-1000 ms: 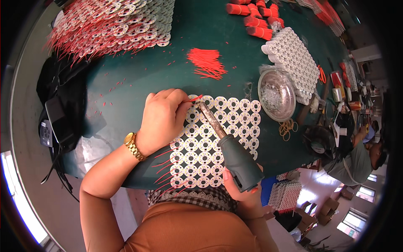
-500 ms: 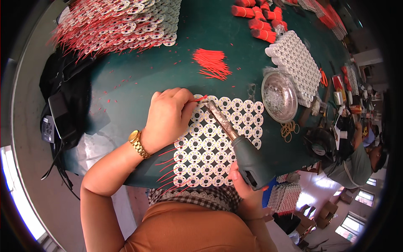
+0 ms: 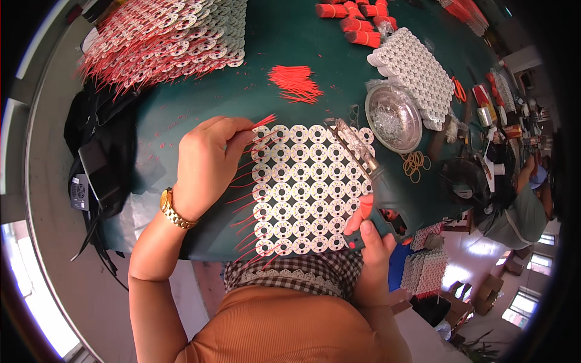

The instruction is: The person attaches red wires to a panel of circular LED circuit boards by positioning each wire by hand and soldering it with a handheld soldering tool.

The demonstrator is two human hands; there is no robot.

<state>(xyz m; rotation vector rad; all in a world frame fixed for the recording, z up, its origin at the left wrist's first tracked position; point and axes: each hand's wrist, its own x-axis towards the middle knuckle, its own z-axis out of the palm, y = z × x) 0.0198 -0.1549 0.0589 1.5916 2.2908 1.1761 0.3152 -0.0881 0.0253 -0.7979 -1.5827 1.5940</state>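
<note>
Gripping the dark soldering tool (image 3: 393,196) at near right, the right hand (image 3: 376,247) I follow from my station curls around its handle; I cannot tell whether the tip touches anything. Left of it, the grid of white ring boards (image 3: 301,204) lies on the green table (image 3: 200,91). At its far left corner, the left hand (image 3: 209,157) pinches red wires (image 3: 266,121). Farther, I see a bowl (image 3: 408,143) right, then a loose wire pile (image 3: 295,83).

The left hand (image 3: 209,157) pinches red wires (image 3: 266,121) by the far left corner of a grid of white ring boards (image 3: 307,192) — the right hand (image 3: 374,237) grips a dark soldering tool (image 3: 387,187), its barrel above the grid's right side.
</note>
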